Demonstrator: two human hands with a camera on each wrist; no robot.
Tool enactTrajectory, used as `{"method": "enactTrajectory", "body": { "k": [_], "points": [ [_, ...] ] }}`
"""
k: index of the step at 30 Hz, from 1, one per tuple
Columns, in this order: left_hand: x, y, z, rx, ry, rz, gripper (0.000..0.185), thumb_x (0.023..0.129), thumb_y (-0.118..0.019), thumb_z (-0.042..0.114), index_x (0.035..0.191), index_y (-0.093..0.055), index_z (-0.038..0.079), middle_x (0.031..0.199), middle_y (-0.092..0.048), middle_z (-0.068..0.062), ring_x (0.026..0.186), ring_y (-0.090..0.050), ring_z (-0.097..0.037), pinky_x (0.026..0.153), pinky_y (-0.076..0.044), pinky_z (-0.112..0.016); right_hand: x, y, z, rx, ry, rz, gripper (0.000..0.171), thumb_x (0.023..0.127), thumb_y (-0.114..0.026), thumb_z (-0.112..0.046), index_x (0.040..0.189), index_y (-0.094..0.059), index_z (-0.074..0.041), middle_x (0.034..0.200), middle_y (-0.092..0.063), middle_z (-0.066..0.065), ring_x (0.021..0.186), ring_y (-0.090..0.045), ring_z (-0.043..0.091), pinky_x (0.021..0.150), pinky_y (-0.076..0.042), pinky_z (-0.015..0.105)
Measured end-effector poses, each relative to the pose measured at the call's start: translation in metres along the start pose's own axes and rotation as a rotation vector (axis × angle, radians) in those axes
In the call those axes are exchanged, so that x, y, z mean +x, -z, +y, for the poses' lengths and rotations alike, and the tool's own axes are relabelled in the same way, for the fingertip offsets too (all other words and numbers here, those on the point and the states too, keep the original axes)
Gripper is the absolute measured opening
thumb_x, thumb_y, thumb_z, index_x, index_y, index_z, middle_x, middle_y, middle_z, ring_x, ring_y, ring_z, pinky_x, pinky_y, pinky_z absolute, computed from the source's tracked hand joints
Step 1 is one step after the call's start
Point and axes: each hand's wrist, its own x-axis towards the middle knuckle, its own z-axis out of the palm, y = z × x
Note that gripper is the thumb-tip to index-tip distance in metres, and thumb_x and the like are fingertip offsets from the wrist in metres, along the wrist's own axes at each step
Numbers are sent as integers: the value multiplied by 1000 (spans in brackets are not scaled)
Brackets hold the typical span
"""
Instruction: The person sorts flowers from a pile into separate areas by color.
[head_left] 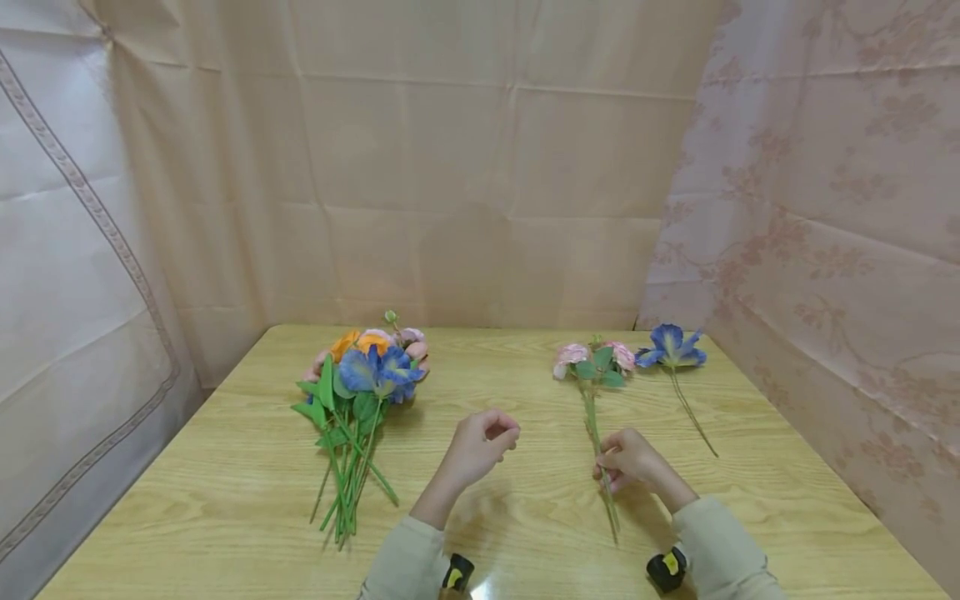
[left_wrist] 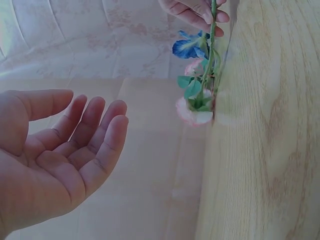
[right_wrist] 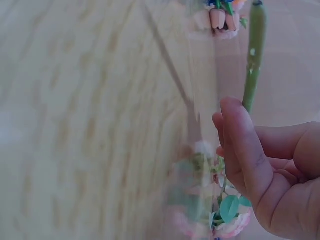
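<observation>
Near the middle of the table [head_left: 525,517], the left hand [head_left: 474,452] is released, its fingers [left_wrist: 102,162] loosely curved, thumb apart from them, holding nothing and raised over the wood. To its right, the right hand [head_left: 636,460] pinches the green stem [head_left: 590,417] of a pink-flowered spray [head_left: 603,360] between thumb and fingers, low on the stem; the cut end extends past the grip toward the near side. The spray's blossoms point to the far edge; whether they rest on the wood I cannot tell.

On the left, the tabletop's side edge slants outward toward the viewer. A broad stretch of wood separates the bundle [head_left: 378,375] from the spray, with the left hand over its nearer part. The right edge runs just beyond the blue flower [head_left: 670,348].

Around these, at left, the bundle of orange, pink and blue blooms lies with its crossed stems toward the near side. At right, the blue flower lies just beside the spray's pink blossoms, its thin stem slanting nearward, beyond the right hand. Past the far edge hangs a beige cloth [head_left: 480,167].
</observation>
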Motion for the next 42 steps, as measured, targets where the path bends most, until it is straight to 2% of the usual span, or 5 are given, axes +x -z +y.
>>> {"method": "enactTrajectory", "body": {
  "k": [6,15,31,38,42],
  "points": [
    [-1,1,-7,5,-60,-11,17,89,-56,16,86,-61,0,71,-58,-1,66,-56,-15,54,-48,-25,1,-3,0,-23,-26,23,34,86,-47,11,113,-35,28,67,-62,12,46,-54,12,45,-49,27],
    [0,1,-6,24,31,-32,12,88,-56,10,88,-61,0,73,-59,-6,66,-54,-15,54,-46,-23,0,-6,0,-53,-20,14,27,85,-47,11,108,-41,25,66,-61,12,49,-58,16,46,-49,30],
    [1,6,-9,127,8,-21,12,88,-56,11,89,-62,1,75,-59,-4,67,-53,-11,60,-44,-26,-5,-8,-1,-146,-82,150,25,84,-55,0,102,-50,18,62,-55,11,45,-54,16,45,-50,34],
    [1,26,-15,269,2,117,11,87,-56,9,91,-64,1,81,-61,-4,73,-53,-15,66,-44,-30,-5,-8,-11,-402,60,240,22,83,-59,-6,94,-58,13,62,-56,8,45,-53,16,44,-47,30],
    [-2,43,-19,335,20,255,10,85,-59,7,88,-64,-1,76,-61,-5,68,-53,-16,61,-44,-30,-5,-11,-19,-349,57,266,21,84,-58,-6,95,-57,12,66,-56,10,46,-53,18,43,-47,31]
  ]
}}
